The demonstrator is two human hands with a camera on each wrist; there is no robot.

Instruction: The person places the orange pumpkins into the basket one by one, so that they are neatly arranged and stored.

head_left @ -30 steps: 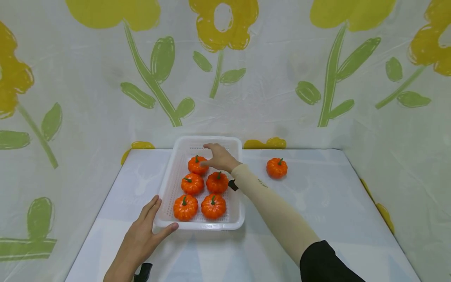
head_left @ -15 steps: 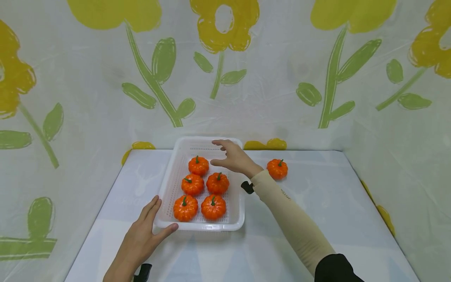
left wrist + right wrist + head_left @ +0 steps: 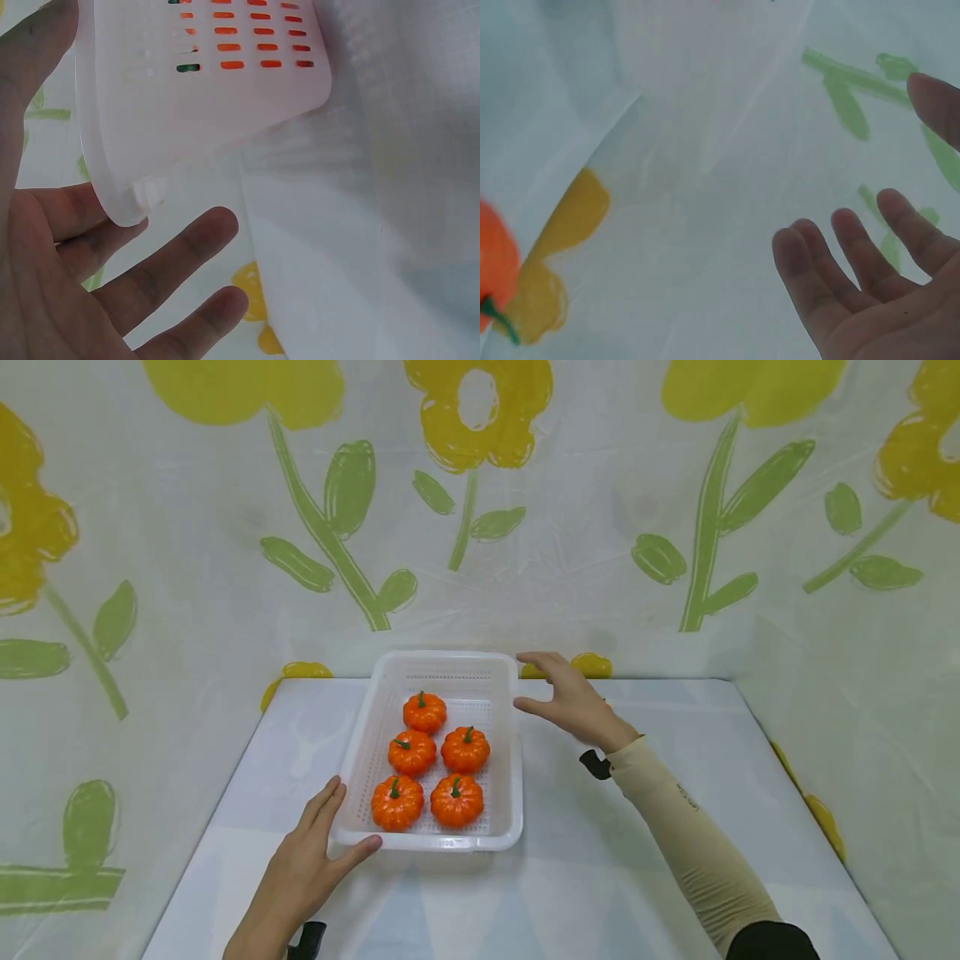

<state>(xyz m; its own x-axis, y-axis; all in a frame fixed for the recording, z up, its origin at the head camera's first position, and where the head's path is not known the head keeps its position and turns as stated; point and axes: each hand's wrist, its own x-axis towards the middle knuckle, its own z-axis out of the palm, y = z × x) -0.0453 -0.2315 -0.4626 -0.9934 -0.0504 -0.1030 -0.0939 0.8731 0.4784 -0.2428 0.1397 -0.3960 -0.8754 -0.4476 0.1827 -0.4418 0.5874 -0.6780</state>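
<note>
A white plastic basket (image 3: 504, 777) holds several small orange pumpkins (image 3: 424, 713) with green stems. At its near left corner my left hand (image 3: 300, 860) rests with fingers spread, thumb at the front rim; in the left wrist view the fingers (image 3: 172, 262) are loosely extended and some touch the rim. My right hand (image 3: 573, 697) hovers just right of the basket's far right corner, thumb and fingers apart, holding nothing. Another pumpkin (image 3: 493, 259) shows at the edge of the right wrist view; in the head view the right hand and wrist hide it.
The white table (image 3: 675, 793) backs onto a pale sheet (image 3: 570, 568) printed with yellow flowers and green leaves. The sheet also rises along the left and right sides. Slotted basket wall (image 3: 202, 97) fills much of the left wrist view.
My right hand has moved right, from above the far pumpkin in the basket out past its right rim, over the spot of the loose pumpkin. My left hand and the basket stay put.
</note>
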